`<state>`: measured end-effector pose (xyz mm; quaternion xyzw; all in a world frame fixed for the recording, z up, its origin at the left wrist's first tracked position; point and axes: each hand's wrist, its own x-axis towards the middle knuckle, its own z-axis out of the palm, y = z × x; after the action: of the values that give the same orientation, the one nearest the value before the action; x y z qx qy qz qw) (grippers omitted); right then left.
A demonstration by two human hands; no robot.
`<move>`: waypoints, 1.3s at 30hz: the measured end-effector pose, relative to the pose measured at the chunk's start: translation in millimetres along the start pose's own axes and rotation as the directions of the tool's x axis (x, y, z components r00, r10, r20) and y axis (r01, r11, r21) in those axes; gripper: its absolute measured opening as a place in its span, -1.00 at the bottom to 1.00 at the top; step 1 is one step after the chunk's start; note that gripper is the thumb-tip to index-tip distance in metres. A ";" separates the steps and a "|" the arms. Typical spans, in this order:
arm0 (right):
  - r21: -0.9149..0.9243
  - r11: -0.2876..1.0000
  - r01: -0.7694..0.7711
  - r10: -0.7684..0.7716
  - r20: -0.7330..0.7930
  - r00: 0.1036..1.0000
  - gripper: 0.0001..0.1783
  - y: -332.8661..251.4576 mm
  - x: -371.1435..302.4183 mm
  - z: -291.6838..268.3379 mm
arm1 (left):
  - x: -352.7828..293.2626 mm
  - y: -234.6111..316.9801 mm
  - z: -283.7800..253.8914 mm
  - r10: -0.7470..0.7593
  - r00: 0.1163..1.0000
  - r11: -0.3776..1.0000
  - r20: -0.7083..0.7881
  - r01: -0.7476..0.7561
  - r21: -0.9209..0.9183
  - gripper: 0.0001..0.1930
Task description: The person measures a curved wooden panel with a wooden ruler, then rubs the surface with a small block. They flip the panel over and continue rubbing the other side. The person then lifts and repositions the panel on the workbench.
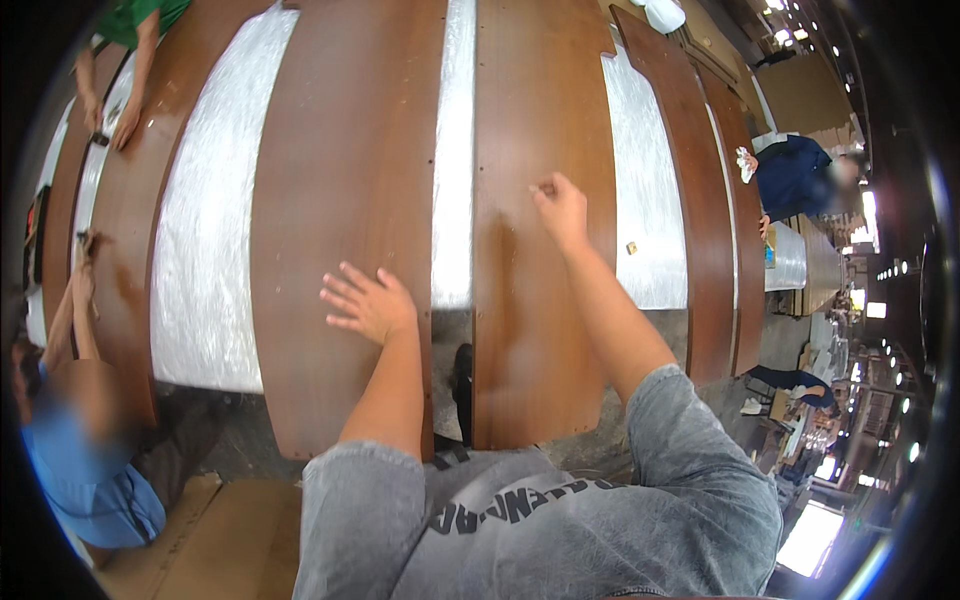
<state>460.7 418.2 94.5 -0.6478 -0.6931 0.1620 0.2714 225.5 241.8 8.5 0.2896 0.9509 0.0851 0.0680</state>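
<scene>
My left hand (370, 303) is open, its fingers spread on or just over a broad reddish-brown wooden panel (345, 150). My right hand (562, 210) is above a second brown panel (535, 110), fingers curled into a pinch. Whatever may be between those fingertips is too small to make out. A pale gap with shiny wrapped material (453, 200) separates the two panels. Small dark holes or dots run along their facing edges. On the right panel, a darker streak (497, 260) lies below and left of my right hand.
Wrapped white surfaces (215, 220) show between more brown panels (690, 170). A small yellowish piece (631, 248) lies on the right-hand wrap. At left, a person in blue (95, 480) grips a hammer (90, 240); beyond, green-sleeved arms (145, 40) reach in. At right, someone in navy (795, 175) holds a white cloth (746, 164).
</scene>
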 end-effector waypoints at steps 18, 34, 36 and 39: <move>-0.320 0.946 0.057 -0.012 0.142 0.990 -0.76 9.3 366.1 154.1 | 3.6 9.9 14.5 0.017 1.000 0.990 -0.006 -0.016 0.140 -0.30; -0.519 0.820 0.239 -0.016 0.397 0.918 -0.66 -28.6 361.5 137.8 | 5.2 9.1 12.1 0.019 1.000 0.994 0.004 -0.019 0.103 -0.26; -0.542 0.799 0.260 -0.024 0.403 0.915 -0.62 -30.6 362.0 137.7 | 5.1 9.3 11.4 0.017 1.000 0.993 0.004 -0.018 0.118 -0.27; -0.487 0.774 0.405 -0.187 0.436 0.880 -0.54 -30.5 362.0 138.9 | 4.8 9.2 11.0 0.011 1.000 0.993 0.004 -0.011 0.115 -0.28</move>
<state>349.8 789.5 61.2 -0.5374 -0.8420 0.0207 -0.0429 228.6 253.4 -0.8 0.2983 0.9525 0.0303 0.0525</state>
